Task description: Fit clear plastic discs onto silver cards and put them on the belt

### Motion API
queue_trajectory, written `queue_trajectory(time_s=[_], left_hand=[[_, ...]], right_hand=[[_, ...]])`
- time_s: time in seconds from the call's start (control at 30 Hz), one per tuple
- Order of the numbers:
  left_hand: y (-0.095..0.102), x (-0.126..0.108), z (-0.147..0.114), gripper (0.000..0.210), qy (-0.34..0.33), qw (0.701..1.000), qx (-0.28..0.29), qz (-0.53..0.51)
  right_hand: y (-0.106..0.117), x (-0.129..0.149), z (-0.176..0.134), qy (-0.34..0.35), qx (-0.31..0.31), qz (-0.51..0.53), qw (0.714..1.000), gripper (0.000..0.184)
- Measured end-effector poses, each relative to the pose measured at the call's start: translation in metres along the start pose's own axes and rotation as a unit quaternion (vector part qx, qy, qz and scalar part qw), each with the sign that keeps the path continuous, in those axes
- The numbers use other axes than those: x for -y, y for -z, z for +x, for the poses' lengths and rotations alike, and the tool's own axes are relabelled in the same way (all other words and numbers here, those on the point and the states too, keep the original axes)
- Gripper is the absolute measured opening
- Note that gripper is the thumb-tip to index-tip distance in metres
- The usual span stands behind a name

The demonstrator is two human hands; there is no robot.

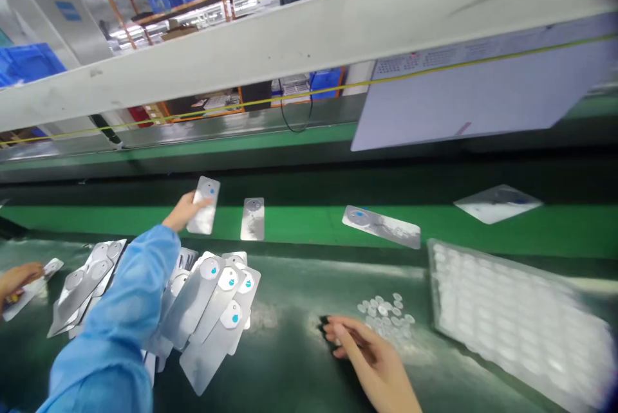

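Observation:
My left hand, in a blue sleeve, holds a silver phone back cover by its edge over the green belt. Near the table's front, my right hand has its fingers curled together. Something dark shows at its fingertips, too blurred to name. Just behind it lies a scatter of small clear discs. Under and beside my left arm, several phone back covers with round camera areas and blue dots overlap in a pile. Farther along the belt lie a single cover and a tilted cover.
A clear tray of whitish pieces stands at the right. The green belt crosses behind the table, with a shiny flat piece on it. A white beam and hanging sheet are above. A co-worker's hand is at far left.

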State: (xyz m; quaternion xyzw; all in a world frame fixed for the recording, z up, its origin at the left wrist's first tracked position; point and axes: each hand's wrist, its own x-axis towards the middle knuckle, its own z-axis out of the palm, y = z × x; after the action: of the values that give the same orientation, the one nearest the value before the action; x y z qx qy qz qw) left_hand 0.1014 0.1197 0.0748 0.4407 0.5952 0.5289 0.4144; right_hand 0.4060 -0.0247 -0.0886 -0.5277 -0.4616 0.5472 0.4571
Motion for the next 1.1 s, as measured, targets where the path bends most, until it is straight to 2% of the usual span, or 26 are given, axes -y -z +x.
queue_trajectory(time_s=[0.07,0.17,0.23,0.3,0.4,0.5,0.6,0.67,0.73,0.87,1.0,1.1], left_hand=[[-0.017,0.028,-0.032,0.03,0.039,0.996,0.071,0.021],[-0.053,0.073,-0.099,0.034,0.077,0.976,0.203,0.03],[-0.073,0.092,-0.136,0.039,0.11,0.965,0.237,-0.01],[-0.087,0.102,-0.157,0.041,0.161,0.956,0.227,-0.097],[-0.098,0.109,-0.162,0.041,0.23,0.927,0.204,-0.214],[-0.102,0.114,-0.162,0.036,0.256,0.92,0.192,-0.227],[-0.104,0.119,-0.167,0.03,0.236,0.933,0.201,-0.182],[-0.105,0.119,-0.17,0.03,0.199,0.947,0.209,-0.142],[-0.105,0.119,-0.171,0.03,0.159,0.958,0.217,-0.098],[-0.103,0.121,-0.172,0.027,0.126,0.963,0.234,-0.048],[-0.099,0.128,-0.175,0.027,0.173,0.958,0.218,-0.07],[-0.097,0.132,-0.177,0.03,0.22,0.957,0.169,-0.083]], right_hand=[[-0.014,0.016,-0.006,0.001,0.06,0.022,0.998,0.052],[-0.033,0.033,-0.015,-0.007,0.134,0.021,0.991,0.046],[-0.036,0.034,-0.022,-0.02,0.16,-0.011,0.987,0.046],[-0.031,0.03,-0.03,-0.031,0.17,-0.051,0.984,0.047],[-0.018,0.026,-0.04,-0.034,0.177,-0.104,0.978,0.047],[-0.008,0.029,-0.043,0.006,0.127,-0.152,0.98,0.038],[-0.004,0.035,-0.042,0.122,-0.007,-0.202,0.972,0.021],[-0.004,0.036,-0.039,0.209,-0.046,-0.234,0.948,0.021],[-0.004,0.034,-0.034,0.265,-0.027,-0.272,0.925,0.027],[-0.004,0.029,-0.029,0.308,-0.008,-0.353,0.883,0.034],[-0.005,0.028,-0.027,0.337,-0.037,-0.411,0.846,0.026],[-0.007,0.029,-0.027,0.341,-0.033,-0.41,0.845,0.022]])
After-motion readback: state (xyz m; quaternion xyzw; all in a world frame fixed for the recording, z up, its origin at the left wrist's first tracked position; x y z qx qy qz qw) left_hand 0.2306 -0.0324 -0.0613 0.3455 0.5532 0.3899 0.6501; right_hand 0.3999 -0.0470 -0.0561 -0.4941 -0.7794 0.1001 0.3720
